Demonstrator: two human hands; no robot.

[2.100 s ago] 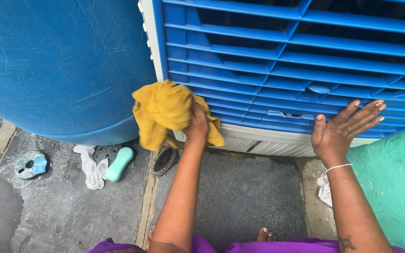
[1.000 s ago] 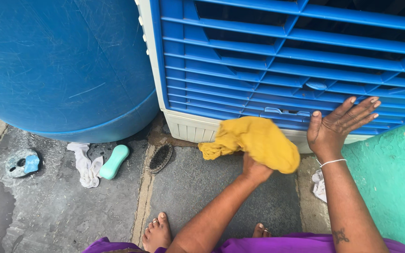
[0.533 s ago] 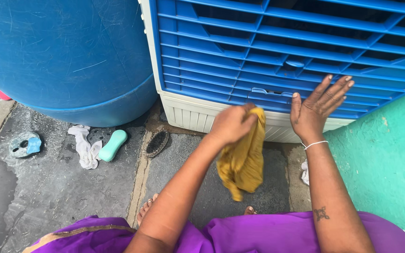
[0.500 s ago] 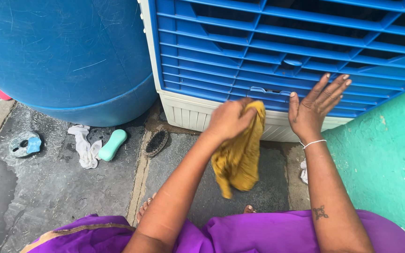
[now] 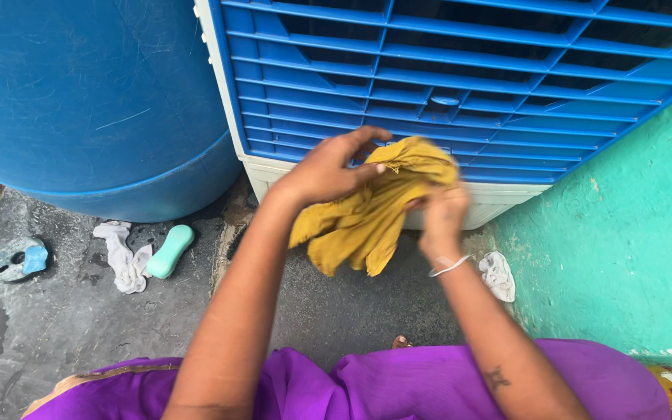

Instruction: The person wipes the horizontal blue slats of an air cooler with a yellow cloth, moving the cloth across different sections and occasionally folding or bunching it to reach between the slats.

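Observation:
Both my hands hold a crumpled mustard-yellow cloth (image 5: 367,214) in the air in front of me. My left hand (image 5: 328,167) grips its upper left part. On the cloth's right side my right hand (image 5: 443,214) has its fingers closed into the fabric. Just behind the cloth stands an air cooler with a blue slatted grille (image 5: 460,85) and a white base. Neither hand touches the grille.
A big blue drum (image 5: 87,101) stands left of the cooler. On the wet stone floor lie a white rag (image 5: 122,257), a mint-green soap-shaped bar (image 5: 170,250), a round grey-blue piece (image 5: 15,259) and another white rag (image 5: 498,274). A green wall (image 5: 624,241) rises at right.
My right hand has left the grille and taken hold of the cloth. My left hand, which wiped along the cooler's base earlier, now holds the cloth up between both hands.

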